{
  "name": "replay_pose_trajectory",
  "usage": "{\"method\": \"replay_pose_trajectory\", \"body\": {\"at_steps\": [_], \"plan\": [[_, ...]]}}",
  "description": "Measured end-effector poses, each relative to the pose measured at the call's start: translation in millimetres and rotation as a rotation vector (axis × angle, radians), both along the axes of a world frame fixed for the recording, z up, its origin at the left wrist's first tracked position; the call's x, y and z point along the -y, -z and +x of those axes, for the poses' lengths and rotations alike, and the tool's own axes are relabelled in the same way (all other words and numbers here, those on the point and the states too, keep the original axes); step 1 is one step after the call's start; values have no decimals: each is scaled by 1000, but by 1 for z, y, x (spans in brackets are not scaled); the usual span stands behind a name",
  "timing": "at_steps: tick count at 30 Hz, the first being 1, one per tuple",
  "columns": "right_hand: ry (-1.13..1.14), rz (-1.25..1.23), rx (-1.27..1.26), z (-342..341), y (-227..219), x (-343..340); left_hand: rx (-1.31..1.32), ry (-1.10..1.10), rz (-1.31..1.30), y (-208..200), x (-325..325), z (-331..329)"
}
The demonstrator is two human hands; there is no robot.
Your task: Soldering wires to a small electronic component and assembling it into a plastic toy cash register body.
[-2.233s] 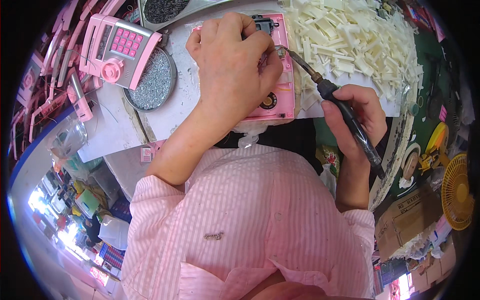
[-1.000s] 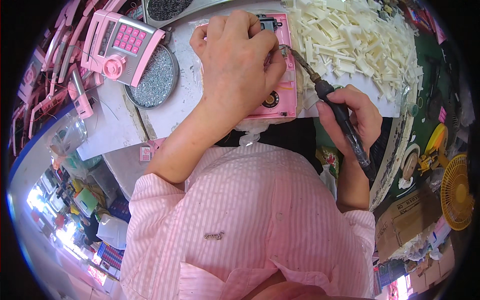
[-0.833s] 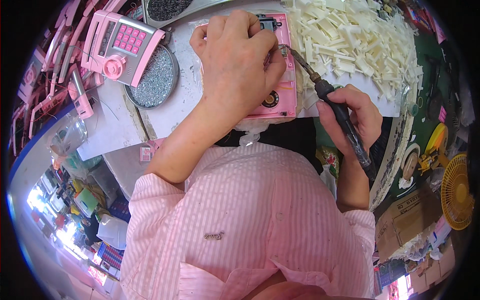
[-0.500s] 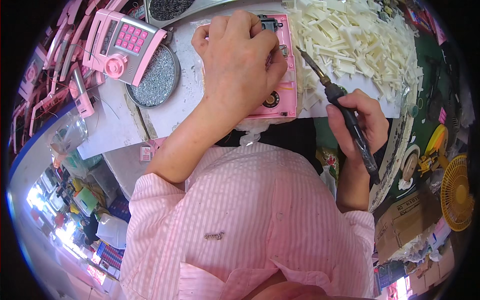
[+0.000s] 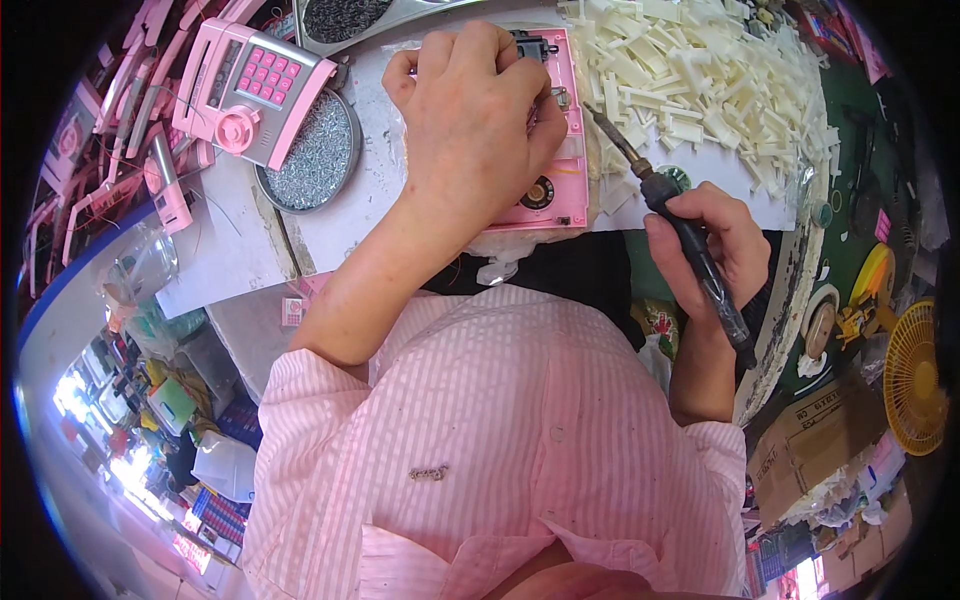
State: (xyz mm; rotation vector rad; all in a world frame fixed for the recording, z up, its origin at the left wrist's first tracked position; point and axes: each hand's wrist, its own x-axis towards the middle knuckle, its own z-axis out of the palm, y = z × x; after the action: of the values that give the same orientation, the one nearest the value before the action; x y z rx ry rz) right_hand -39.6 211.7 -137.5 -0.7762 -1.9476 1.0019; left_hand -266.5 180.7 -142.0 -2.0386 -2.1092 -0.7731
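Note:
My left hand (image 5: 470, 130) lies over a pink plastic housing (image 5: 572, 185), its fingers curled down and closed inside it. What they pinch is hidden under the hand. A dark part shows at the housing's top edge, and a round dark part with a brass-coloured centre (image 5: 538, 192) sits near its bottom. My right hand (image 5: 725, 245) grips the black handle of a soldering iron (image 5: 690, 235). The iron slants up to the left, and its tip is just right of the housing, apart from it. Clear plastic wrapping lies beneath the housing.
Left of the housing, a pink and grey keypad panel (image 5: 255, 85) overlaps a round tin of small screws (image 5: 312, 160). A metal tray of dark small parts (image 5: 345, 20) stands behind. White plastic pieces (image 5: 700, 80) are heaped at right; pink casings (image 5: 120, 110) crowd the far left.
The soldering iron's tip has dipped slightly toward me. The housing and the things on the table appear shifted a little in the picture. Both hands keep their hold.

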Motion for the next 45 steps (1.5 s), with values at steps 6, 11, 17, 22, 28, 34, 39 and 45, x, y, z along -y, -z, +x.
{"method": "replay_pose_trajectory", "body": {"at_steps": [6, 11, 17, 22, 28, 34, 39, 45], "plan": [[-29, -6, 27, 2, 1, 1, 13, 4, -9, -2, 2, 0], [4, -16, 0, -1, 4, 1, 10, 12, -18, -3, 4, -2], [-8, -8, -2, -1, 4, -1, 8, 15, -22, -5, 4, -2], [23, -36, -20, 1, 2, -2, 67, 68, 52, -6, 4, -6], [52, -27, -44, 1, 1, -4, 184, 69, 43, 0, 4, -7], [42, -10, 13, -3, 0, -2, 41, 49, 16, 0, 3, -3], [-58, 9, 39, -3, 4, -7, -10, 36, -33, -4, 2, -1], [-3, 23, -5, -13, 7, -8, -29, 31, -46, -5, 1, 0]]}}
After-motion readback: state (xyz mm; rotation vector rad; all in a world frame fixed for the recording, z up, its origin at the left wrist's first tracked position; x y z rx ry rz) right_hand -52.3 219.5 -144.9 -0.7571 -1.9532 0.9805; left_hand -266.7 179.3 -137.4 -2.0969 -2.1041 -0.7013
